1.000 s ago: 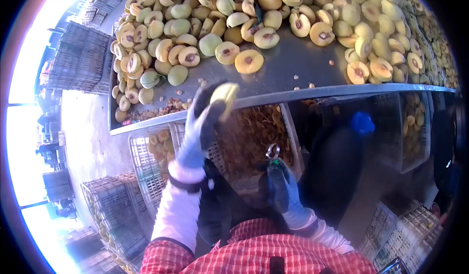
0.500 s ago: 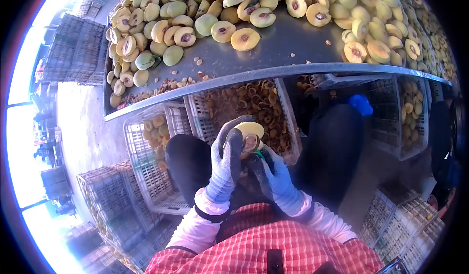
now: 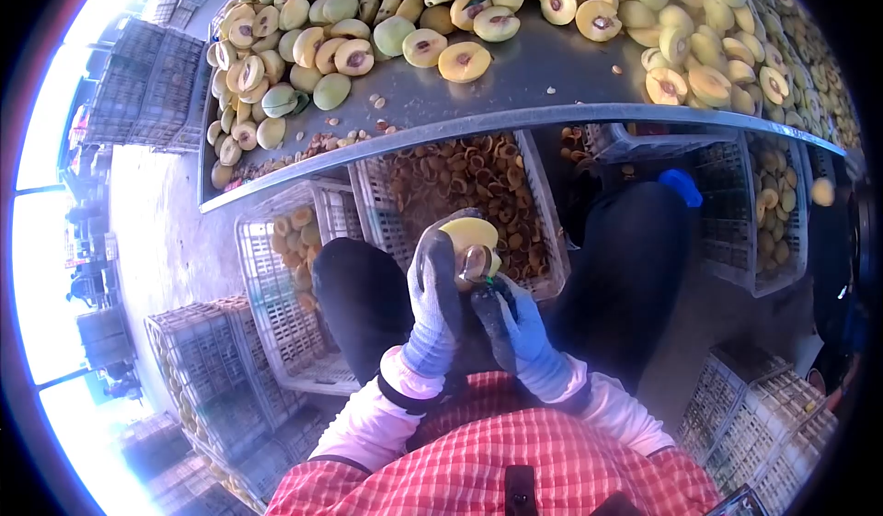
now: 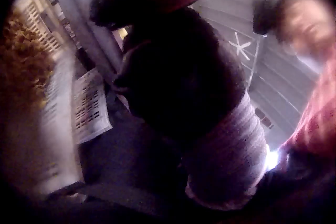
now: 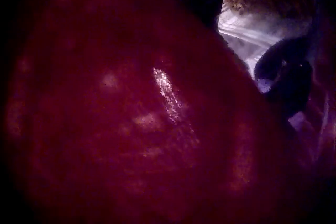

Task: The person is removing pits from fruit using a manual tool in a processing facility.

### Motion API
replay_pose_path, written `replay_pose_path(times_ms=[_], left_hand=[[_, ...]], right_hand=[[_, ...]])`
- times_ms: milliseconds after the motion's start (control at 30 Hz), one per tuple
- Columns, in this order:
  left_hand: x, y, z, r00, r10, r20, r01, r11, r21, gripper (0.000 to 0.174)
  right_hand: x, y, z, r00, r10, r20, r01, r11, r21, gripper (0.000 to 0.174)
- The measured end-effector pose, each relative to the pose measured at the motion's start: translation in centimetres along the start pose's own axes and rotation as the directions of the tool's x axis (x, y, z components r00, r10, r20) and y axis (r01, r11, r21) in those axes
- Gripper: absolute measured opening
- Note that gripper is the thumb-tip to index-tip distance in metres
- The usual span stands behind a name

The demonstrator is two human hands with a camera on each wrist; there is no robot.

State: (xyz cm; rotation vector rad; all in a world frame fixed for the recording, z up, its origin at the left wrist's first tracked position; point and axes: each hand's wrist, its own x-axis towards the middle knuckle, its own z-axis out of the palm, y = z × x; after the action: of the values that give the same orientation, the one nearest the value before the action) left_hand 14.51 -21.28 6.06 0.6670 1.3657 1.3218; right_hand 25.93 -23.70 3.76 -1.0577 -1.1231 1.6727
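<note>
In the head view my gloved left hand [image 3: 434, 286] holds a yellow peach half [image 3: 469, 232], fingers and thumb around its side, over my lap. My gloved right hand [image 3: 517, 327] grips a small pitting tool with a metal loop [image 3: 476, 263] and a bit of green at its base. The loop lies against the lower cut face of the peach half. In the left wrist view the dark glove [image 4: 178, 77] fills the middle and hides the fruit. Blurred red cloth [image 5: 115, 113] covers most of the right wrist view.
A metal table [image 3: 543, 70] bears heaped peach halves [image 3: 349, 56] behind its raised front edge. Below it, between my knees, stands a crate [image 3: 549, 231] of brown scraps. Another crate [image 3: 276, 332] with fruit is at my left; stacked crates [image 3: 763, 415] stand lower right.
The left hand came back from the table edge with the peach half to the right hand. The loop tool now meets the fruit, and both hands have shifted only slightly since half a second ago.
</note>
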Motion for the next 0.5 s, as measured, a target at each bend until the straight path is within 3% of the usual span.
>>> replay_pose_path(times_ms=[67,167,267,367,433,500], left_hand=[[0.0,-0.3,0.0,0.999,0.022,-0.044,-0.018,0.996,0.089,0.046],[-0.4,0.3,1.1,0.982,0.181,-0.054,-0.177,0.981,0.074,0.046],[-0.4,0.0,1.1,0.967,0.254,-0.031,-0.249,0.962,0.116,0.046],[-0.4,0.1,0.6,0.991,0.13,0.015,-0.131,0.983,0.131,0.045],[-0.4,-0.2,0.7,0.997,0.077,0.019,-0.078,0.996,0.038,0.045],[-0.4,-0.6,0.5,0.999,0.026,0.03,-0.026,1.0,-0.009,0.045]], right_hand=[[-0.3,-0.2,0.1,0.998,0.053,0.015,-0.053,0.999,-0.009,0.027],[-0.8,0.4,0.0,0.984,-0.175,0.02,0.175,0.962,-0.209,0.03],[-1.2,3.8,0.1,0.926,-0.37,0.074,0.364,0.825,-0.432,0.03],[-1.1,1.4,-1.0,0.989,-0.091,0.12,0.102,0.99,-0.092,0.027],[-0.8,1.5,-1.5,0.926,-0.337,0.172,0.376,0.868,-0.324,0.025],[-0.5,1.1,-2.1,0.97,-0.151,0.188,0.194,0.952,-0.235,0.023]])
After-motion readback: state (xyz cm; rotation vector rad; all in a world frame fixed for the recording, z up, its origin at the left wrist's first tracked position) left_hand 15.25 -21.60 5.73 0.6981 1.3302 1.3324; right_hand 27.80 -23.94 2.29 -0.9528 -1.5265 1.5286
